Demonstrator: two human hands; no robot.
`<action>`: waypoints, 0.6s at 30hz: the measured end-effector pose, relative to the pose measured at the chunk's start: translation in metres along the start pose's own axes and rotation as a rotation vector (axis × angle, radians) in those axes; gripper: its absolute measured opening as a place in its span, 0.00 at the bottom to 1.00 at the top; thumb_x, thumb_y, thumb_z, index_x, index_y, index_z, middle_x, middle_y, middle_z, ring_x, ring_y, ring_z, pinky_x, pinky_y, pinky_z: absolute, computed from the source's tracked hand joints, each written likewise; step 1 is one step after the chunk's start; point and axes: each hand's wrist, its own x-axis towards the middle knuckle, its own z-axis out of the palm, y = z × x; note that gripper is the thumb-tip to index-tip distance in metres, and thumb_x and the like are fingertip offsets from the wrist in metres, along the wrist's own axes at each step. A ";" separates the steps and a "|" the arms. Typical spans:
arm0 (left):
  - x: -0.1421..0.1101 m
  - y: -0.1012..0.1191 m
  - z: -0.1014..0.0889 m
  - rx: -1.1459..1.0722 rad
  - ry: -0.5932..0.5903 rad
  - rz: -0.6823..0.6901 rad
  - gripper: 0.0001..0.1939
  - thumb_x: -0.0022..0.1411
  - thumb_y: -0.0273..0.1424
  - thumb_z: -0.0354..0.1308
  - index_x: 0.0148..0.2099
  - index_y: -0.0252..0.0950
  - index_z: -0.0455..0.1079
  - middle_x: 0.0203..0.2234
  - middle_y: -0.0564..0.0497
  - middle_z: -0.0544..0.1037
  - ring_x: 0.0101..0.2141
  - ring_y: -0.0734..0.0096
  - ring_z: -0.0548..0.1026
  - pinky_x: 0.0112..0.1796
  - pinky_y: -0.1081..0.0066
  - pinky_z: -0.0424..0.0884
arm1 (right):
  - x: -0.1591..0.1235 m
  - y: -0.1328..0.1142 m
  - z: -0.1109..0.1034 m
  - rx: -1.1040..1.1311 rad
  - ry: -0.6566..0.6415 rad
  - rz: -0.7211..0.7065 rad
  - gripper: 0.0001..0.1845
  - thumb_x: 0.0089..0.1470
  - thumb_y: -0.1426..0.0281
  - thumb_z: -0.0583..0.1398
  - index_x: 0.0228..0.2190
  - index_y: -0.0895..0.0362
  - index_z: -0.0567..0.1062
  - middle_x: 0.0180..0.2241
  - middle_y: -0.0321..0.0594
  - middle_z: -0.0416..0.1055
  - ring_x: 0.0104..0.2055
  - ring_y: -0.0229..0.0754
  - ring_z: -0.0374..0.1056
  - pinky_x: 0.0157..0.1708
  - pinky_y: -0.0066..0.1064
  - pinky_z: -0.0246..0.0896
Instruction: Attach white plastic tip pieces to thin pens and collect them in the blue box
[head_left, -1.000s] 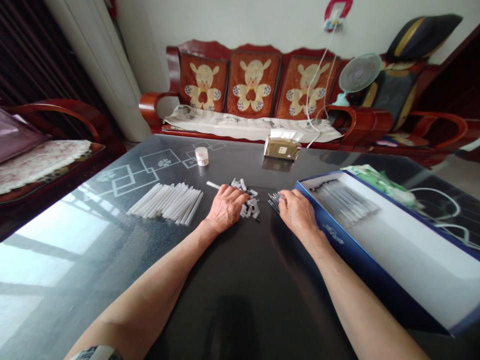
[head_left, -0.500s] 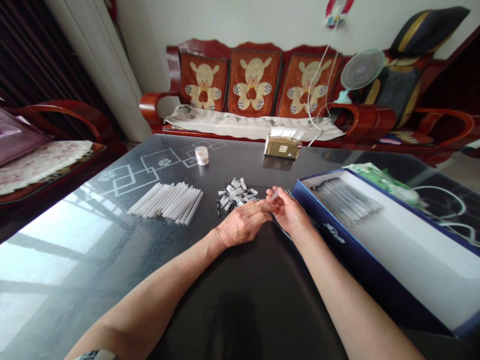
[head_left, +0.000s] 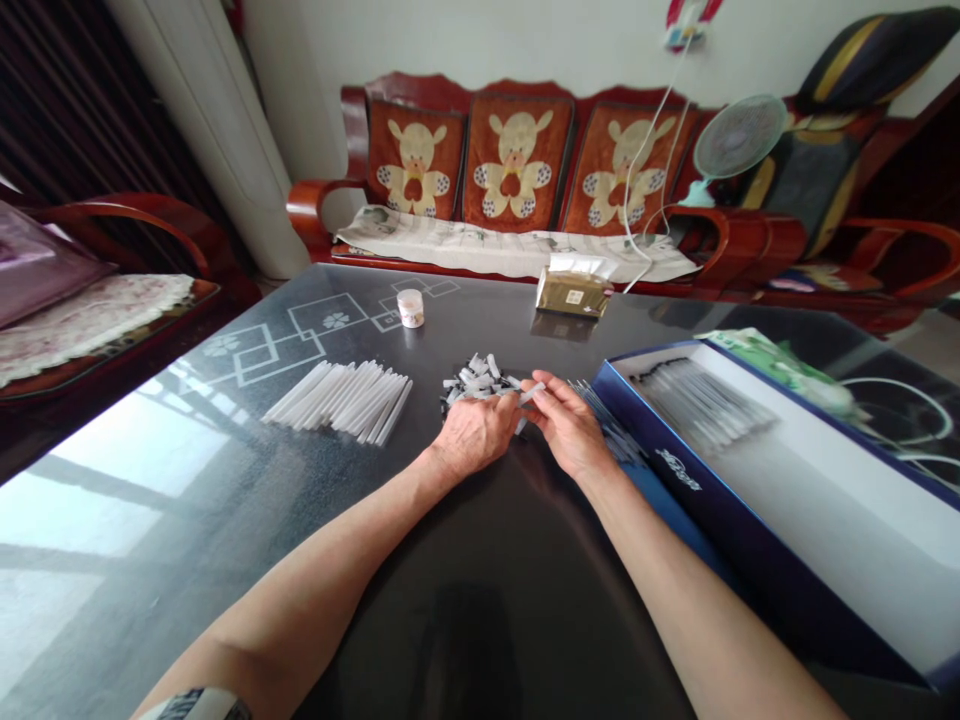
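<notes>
My right hand [head_left: 570,425] pinches a short white plastic tube [head_left: 531,393] in its fingertips, and the tube's end points left. My left hand [head_left: 474,432] rests at the near edge of a heap of small white-and-black plastic pieces [head_left: 476,380], its fingers reaching toward the tube. I cannot tell whether those fingers hold anything. A row of long white plastic tubes [head_left: 341,402] lies to the left of the heap. Thin dark rods [head_left: 606,420] lie fanned out just beyond my right hand.
An open blue box with a white inside [head_left: 645,420] holds rows of thin tubes and stands on the dark glass tabletop [head_left: 480,620] at right. Farther back stand a small white jar [head_left: 410,308] and a gold packet [head_left: 574,293]. A red wooden bench lies beyond the table.
My hands have come together from their separate places on the heap and the rods. My right hand now pinches the white tube, and the heap lies uncovered beyond my left hand.
</notes>
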 end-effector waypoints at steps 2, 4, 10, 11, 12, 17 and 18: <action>0.000 0.000 0.000 -0.020 0.003 -0.031 0.13 0.70 0.35 0.43 0.42 0.36 0.68 0.28 0.48 0.78 0.24 0.71 0.74 0.26 0.74 0.66 | -0.001 0.002 0.003 0.031 -0.001 0.012 0.22 0.40 0.63 0.70 0.40 0.52 0.74 0.40 0.36 0.78 0.39 0.38 0.74 0.37 0.30 0.71; -0.001 -0.001 0.002 -0.016 0.032 -0.037 0.13 0.70 0.36 0.44 0.41 0.36 0.68 0.28 0.48 0.77 0.24 0.70 0.74 0.26 0.73 0.65 | -0.002 0.004 0.006 0.064 0.041 0.028 0.20 0.40 0.62 0.70 0.37 0.52 0.74 0.38 0.35 0.78 0.37 0.38 0.74 0.35 0.30 0.71; -0.002 0.001 0.009 0.026 0.121 -0.031 0.16 0.70 0.37 0.43 0.36 0.36 0.68 0.25 0.48 0.76 0.25 0.69 0.75 0.28 0.72 0.66 | -0.006 0.009 0.014 0.114 0.109 0.036 0.16 0.40 0.62 0.71 0.28 0.55 0.73 0.27 0.32 0.75 0.29 0.35 0.71 0.30 0.27 0.68; -0.003 0.002 0.009 0.024 0.121 -0.038 0.17 0.70 0.38 0.43 0.35 0.36 0.68 0.25 0.48 0.75 0.25 0.69 0.74 0.28 0.72 0.66 | -0.007 0.009 0.015 0.122 0.130 0.025 0.16 0.39 0.62 0.71 0.28 0.55 0.74 0.27 0.32 0.75 0.29 0.35 0.71 0.30 0.27 0.68; -0.003 0.004 0.009 0.019 0.111 -0.047 0.17 0.70 0.38 0.43 0.35 0.36 0.68 0.24 0.48 0.75 0.24 0.69 0.74 0.27 0.72 0.65 | -0.008 0.010 0.017 0.124 0.149 0.013 0.16 0.38 0.62 0.71 0.28 0.55 0.74 0.27 0.33 0.76 0.29 0.36 0.71 0.30 0.28 0.68; -0.002 0.007 0.003 -0.069 -0.002 -0.088 0.15 0.70 0.35 0.43 0.36 0.35 0.67 0.24 0.49 0.75 0.22 0.70 0.73 0.24 0.73 0.62 | -0.012 0.011 0.026 0.090 0.181 -0.056 0.15 0.40 0.61 0.70 0.28 0.55 0.75 0.29 0.34 0.77 0.31 0.38 0.72 0.33 0.31 0.70; -0.002 0.007 0.002 -0.102 -0.006 -0.093 0.15 0.70 0.34 0.43 0.36 0.36 0.67 0.24 0.50 0.75 0.23 0.71 0.72 0.24 0.74 0.62 | -0.012 0.010 0.027 0.089 0.169 -0.065 0.15 0.40 0.61 0.70 0.28 0.55 0.75 0.28 0.34 0.76 0.31 0.38 0.72 0.33 0.31 0.70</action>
